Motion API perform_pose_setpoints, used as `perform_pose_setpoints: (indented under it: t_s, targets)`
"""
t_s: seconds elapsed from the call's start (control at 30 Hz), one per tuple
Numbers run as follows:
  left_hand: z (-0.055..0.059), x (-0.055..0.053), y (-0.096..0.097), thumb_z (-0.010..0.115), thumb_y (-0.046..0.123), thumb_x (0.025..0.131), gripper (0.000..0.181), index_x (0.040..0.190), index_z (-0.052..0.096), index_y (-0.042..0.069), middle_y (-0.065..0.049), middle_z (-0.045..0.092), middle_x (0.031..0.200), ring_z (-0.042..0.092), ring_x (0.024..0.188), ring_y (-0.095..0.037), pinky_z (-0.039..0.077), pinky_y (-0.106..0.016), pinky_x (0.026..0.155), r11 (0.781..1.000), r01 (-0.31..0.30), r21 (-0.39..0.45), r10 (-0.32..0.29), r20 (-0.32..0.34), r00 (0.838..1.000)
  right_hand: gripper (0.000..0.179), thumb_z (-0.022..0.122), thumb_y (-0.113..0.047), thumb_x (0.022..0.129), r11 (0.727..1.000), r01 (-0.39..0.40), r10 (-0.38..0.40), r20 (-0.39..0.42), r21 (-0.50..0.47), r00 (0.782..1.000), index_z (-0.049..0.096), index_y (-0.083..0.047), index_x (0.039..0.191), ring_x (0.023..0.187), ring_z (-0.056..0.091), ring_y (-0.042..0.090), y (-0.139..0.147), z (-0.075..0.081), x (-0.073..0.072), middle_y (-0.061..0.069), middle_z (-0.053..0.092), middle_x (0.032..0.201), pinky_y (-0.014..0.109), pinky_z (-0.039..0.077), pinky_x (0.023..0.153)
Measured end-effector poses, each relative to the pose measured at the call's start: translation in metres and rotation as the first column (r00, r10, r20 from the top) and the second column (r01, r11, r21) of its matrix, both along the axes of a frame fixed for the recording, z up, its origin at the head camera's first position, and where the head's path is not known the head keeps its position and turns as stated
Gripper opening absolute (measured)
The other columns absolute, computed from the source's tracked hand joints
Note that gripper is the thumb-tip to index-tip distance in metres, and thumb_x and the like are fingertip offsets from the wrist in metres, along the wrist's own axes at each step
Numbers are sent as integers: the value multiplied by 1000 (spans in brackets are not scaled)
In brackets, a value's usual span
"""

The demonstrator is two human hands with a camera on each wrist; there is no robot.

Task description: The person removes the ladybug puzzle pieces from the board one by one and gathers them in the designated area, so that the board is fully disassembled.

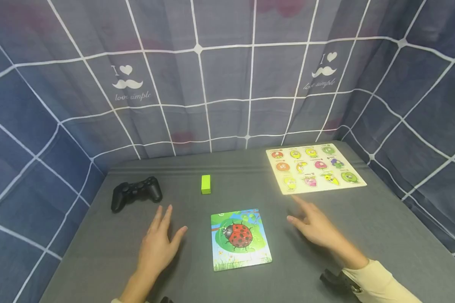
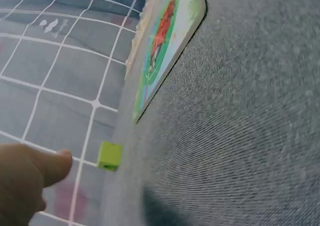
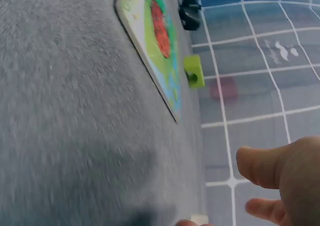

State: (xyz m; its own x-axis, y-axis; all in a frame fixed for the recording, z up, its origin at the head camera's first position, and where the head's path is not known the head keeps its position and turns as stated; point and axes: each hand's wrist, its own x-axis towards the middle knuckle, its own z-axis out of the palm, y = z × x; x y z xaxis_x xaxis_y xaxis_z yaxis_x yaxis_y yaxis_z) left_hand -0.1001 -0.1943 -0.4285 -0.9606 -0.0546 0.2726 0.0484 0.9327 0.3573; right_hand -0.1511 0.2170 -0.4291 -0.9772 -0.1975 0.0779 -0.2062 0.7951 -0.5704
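Observation:
My left hand [image 1: 157, 246] hovers over the table's left side, fingers extended and thumb spread, holding nothing. Just beyond its fingertips lies a black game controller [image 1: 136, 192]. Between my hands is a square ladybug jigsaw puzzle [image 1: 240, 240], lying flat and touched by neither. My right hand [image 1: 314, 223] holds nothing; its index finger points toward the near edge of a cream fruit puzzle board [image 1: 319, 188]. In the left wrist view my thumb [image 2: 50, 168] appears apart from a lime-green block [image 2: 110, 156]. The right wrist view shows my right hand [image 3: 302, 176] with nothing in its grasp.
The green block [image 1: 206, 184] stands behind the ladybug puzzle, right of the controller. Dark grey cloth covers the table [image 1: 189, 286]. A blue-grey curtain with white grid lines [image 1: 227, 80] encloses the back and both sides.

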Motion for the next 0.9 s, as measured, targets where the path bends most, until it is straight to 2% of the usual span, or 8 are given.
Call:
perform_pose_setpoints:
  t_s: [0.1,0.17,0.27,0.33,0.43,0.53,0.77,0.9]
  targets:
    - [1,0,5,69,33,92,62,142,50,3,-26,57,135,58,117,-48,48,-60,92,989,31,147,-36,32,999,66,67,-36,93,999,-38,40,50,-32,998,43,-6,146,90,64,22,-8,-3,-3,22,61,115,40,53,74]
    - [1,-2,10,71,30,90,54,135,58,3,-18,67,115,64,100,-34,51,-48,86,981,32,189,-44,60,997,63,68,-36,92,998,-55,57,45,-38,997,48,-4,142,93,64,24,-14,-7,-7,21,62,114,41,52,76]
    - [-3,-7,18,74,29,88,44,124,66,4,-3,64,87,53,77,-14,44,-30,69,970,39,242,-66,105,992,58,70,-34,91,995,-79,84,69,-64,994,53,-4,138,91,61,22,-24,-12,-12,18,62,112,39,51,74]
    - [-5,-12,25,75,28,87,40,119,70,6,2,58,80,47,72,-10,38,-26,65,957,43,285,-85,137,987,55,71,-32,90,993,-94,101,87,-76,991,56,-5,136,89,59,19,-30,-14,-13,16,62,109,35,48,72]
    - [-11,-19,34,76,28,86,36,115,72,8,4,55,77,44,70,-8,36,-24,64,942,62,329,-119,156,981,52,72,-30,89,989,-120,129,118,-86,985,59,-7,134,87,56,16,-36,-17,-14,13,61,107,32,46,71]
    - [-15,-27,42,77,28,84,34,112,73,9,4,55,76,45,69,-8,36,-23,63,938,93,335,-152,154,976,52,74,-30,87,985,-142,153,117,-93,981,61,-7,131,86,54,15,-43,-20,-16,11,60,103,30,45,71]
    - [-24,-47,64,80,30,82,33,109,74,12,3,56,81,46,75,-9,37,-26,67,930,226,290,-271,128,954,49,78,-27,82,968,-244,246,26,-66,969,66,-4,124,82,50,10,-56,-25,-26,4,60,90,25,42,70]
    - [-27,-57,74,82,37,78,40,111,74,15,2,57,85,44,82,-11,37,-27,70,925,265,273,-311,140,940,47,80,-24,79,959,-280,280,-1,-46,960,69,-6,120,79,47,8,-64,-26,-31,-1,58,83,23,40,70]
